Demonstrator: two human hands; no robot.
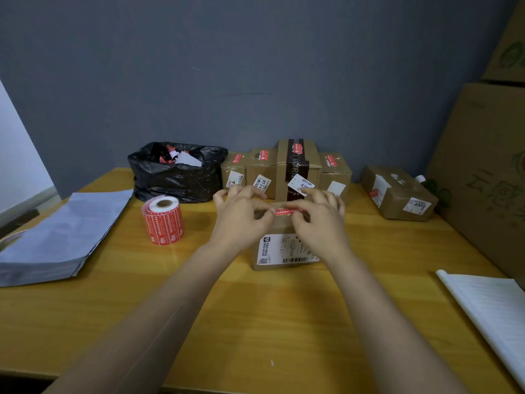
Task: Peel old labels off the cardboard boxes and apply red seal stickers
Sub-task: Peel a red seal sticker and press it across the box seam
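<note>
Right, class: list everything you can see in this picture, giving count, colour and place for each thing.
table: one, yellow-brown, under everything
bin bag: one, black, back left, scraps inside
sticker roll: one, red, upright left of hands
mailer bags: stack, grey, far left
back-row boxes: four, brown, against wall
side box: one, brown, back right
centre box: one, brown, white-labelled, under hands
red seal sticker: one, red, between the hands
large cartons: two, brown, right edge
paper pad: one, white, front right
left hand: one, pinches sticker's left end
right hand: one, pinches its right end
</note>
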